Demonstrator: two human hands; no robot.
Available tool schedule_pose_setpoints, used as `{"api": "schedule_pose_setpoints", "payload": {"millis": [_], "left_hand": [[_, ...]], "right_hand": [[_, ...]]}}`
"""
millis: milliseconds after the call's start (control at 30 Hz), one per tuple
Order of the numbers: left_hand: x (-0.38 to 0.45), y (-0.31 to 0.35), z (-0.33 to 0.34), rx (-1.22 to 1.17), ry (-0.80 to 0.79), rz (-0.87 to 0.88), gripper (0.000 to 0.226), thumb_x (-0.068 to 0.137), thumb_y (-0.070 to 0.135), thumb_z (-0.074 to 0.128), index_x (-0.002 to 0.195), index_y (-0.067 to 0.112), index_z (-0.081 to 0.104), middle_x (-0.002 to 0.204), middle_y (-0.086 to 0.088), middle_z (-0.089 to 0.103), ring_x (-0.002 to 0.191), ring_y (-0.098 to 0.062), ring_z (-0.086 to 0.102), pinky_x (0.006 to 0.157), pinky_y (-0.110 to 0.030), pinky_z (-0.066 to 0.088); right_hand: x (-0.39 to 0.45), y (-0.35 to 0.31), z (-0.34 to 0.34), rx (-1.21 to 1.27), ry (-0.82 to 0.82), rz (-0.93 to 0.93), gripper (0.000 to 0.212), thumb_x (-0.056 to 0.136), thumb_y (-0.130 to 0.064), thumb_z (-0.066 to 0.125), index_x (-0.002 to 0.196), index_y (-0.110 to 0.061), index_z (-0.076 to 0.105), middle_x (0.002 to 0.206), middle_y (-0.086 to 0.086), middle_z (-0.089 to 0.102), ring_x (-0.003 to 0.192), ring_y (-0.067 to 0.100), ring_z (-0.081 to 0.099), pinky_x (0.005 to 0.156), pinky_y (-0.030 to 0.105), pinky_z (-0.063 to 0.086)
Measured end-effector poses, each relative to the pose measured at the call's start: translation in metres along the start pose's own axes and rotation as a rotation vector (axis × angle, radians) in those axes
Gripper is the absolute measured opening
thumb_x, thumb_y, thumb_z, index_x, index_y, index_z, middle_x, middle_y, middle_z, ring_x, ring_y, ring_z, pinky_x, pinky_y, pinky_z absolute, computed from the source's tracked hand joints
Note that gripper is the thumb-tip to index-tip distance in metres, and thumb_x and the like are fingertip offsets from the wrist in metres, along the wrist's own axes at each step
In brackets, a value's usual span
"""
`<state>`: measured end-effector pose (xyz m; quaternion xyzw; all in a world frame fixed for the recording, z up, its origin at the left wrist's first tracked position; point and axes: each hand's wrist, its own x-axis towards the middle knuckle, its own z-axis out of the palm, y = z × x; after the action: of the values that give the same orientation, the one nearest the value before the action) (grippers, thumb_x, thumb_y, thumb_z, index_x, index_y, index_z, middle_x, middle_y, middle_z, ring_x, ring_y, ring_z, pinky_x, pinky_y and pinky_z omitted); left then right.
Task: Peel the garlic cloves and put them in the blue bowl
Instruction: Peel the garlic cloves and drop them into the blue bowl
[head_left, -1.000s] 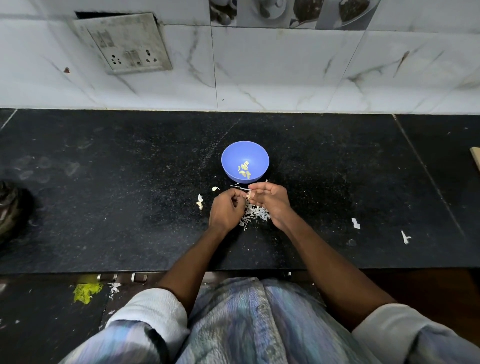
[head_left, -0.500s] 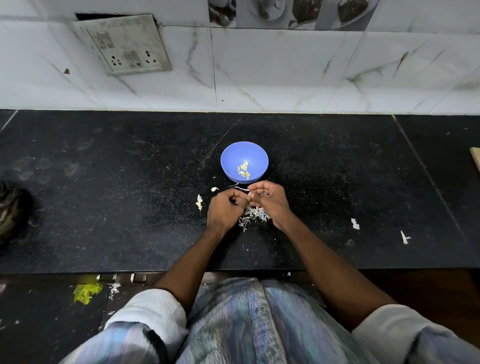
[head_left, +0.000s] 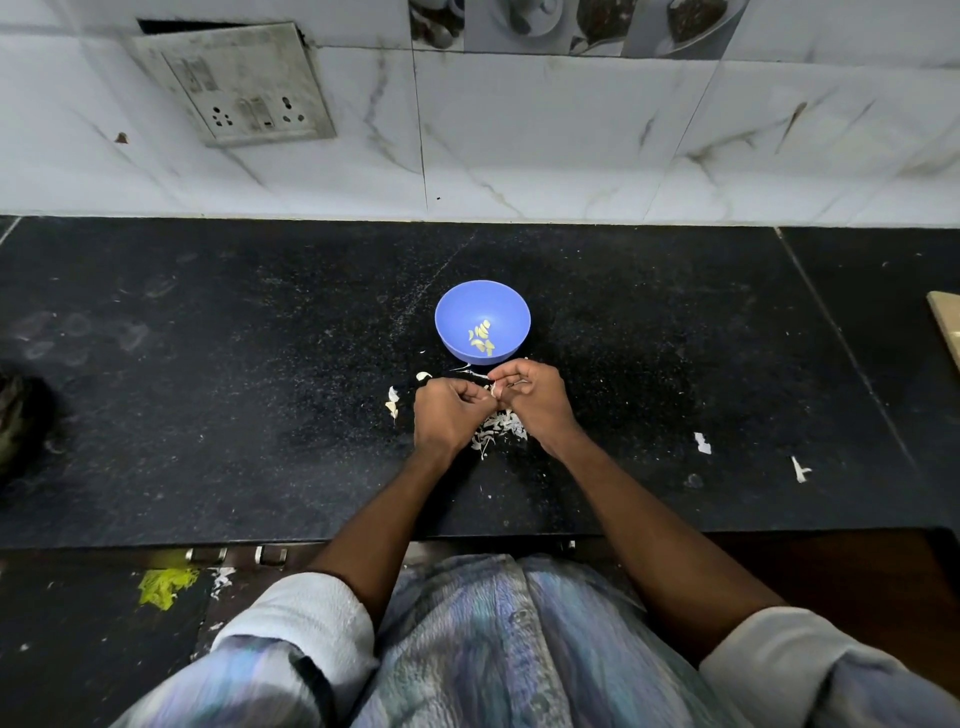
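Both hands (head_left: 493, 402) pinch small papery clove (head_left: 495, 388).

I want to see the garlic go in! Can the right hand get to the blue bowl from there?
Probably yes. The right hand is just in front of the blue bowl, and nothing stands between them. It is busy, though, pinching a garlic clove together with the left hand.

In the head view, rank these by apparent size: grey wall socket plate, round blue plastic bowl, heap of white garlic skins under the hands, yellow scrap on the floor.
1. Grey wall socket plate
2. Round blue plastic bowl
3. Heap of white garlic skins and yellow scrap: look alike, and the hands partly hide the heap, so unranked.
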<state>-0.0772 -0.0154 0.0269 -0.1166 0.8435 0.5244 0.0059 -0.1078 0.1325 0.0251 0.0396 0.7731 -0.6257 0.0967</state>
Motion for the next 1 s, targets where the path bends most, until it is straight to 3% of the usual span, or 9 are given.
{"api": "schedule_pose_setpoints", "payload": {"millis": [367,533,633,733,900,1000], "left_hand": [[0.001,-0.001,0.0,-0.02,-0.006,-0.026,0.012,0.081,0.023,0.089,0.073,0.018,0.081,0.067,0.01,0.076,0.057,0.001,0.065,0.056,-0.016,0.053],[0.005,-0.006,-0.001,0.021,0.019,-0.033,0.006,0.087,0.021,0.079,0.081,0.02,0.077,0.07,0.011,0.073,0.059,0.005,0.061,0.062,-0.013,0.049],[0.008,-0.009,-0.003,0.036,0.029,-0.024,0.004,0.09,0.021,0.073,0.09,0.019,0.076,0.075,0.009,0.073,0.066,-0.005,0.065,0.067,-0.023,0.053],[0.008,-0.011,-0.002,0.028,0.024,-0.021,0.006,0.091,0.023,0.07,0.089,0.021,0.075,0.074,0.009,0.073,0.068,-0.01,0.067,0.069,-0.029,0.055],[0.007,-0.014,-0.001,0.033,0.032,-0.004,0.007,0.092,0.025,0.068,0.091,0.023,0.075,0.077,0.01,0.073,0.071,-0.009,0.067,0.072,-0.032,0.056],[0.006,-0.016,0.0,0.034,0.03,0.026,0.006,0.095,0.022,0.068,0.095,0.023,0.075,0.081,0.011,0.073,0.074,-0.007,0.068,0.074,-0.031,0.056]], "right_hand": [[0.001,0.001,-0.001,-0.004,-0.032,-0.013,0.02,0.09,0.012,0.065,0.102,-0.001,0.073,0.094,0.026,0.071,0.08,0.018,0.071,0.071,0.029,0.062],[0.003,-0.006,-0.003,0.04,-0.071,-0.007,0.03,0.091,0.017,0.061,0.114,0.0,0.07,0.087,0.017,0.068,0.073,0.013,0.068,0.071,0.026,0.061],[0.003,-0.005,-0.002,0.001,-0.063,-0.017,0.038,0.09,0.016,0.062,0.124,0.0,0.067,0.089,0.013,0.066,0.065,0.005,0.065,0.069,0.021,0.057],[0.003,-0.002,0.0,-0.06,-0.069,-0.025,0.035,0.091,0.009,0.066,0.122,-0.006,0.07,0.089,0.011,0.07,0.071,0.005,0.067,0.076,0.028,0.061],[0.002,-0.003,0.001,-0.128,-0.074,-0.034,0.031,0.092,0.007,0.066,0.12,-0.007,0.072,0.086,0.008,0.07,0.07,0.003,0.066,0.077,0.027,0.06],[0.001,-0.004,0.001,-0.135,-0.099,-0.022,0.033,0.089,0.009,0.064,0.117,-0.006,0.073,0.082,0.01,0.072,0.072,0.01,0.067,0.077,0.032,0.06]]}}
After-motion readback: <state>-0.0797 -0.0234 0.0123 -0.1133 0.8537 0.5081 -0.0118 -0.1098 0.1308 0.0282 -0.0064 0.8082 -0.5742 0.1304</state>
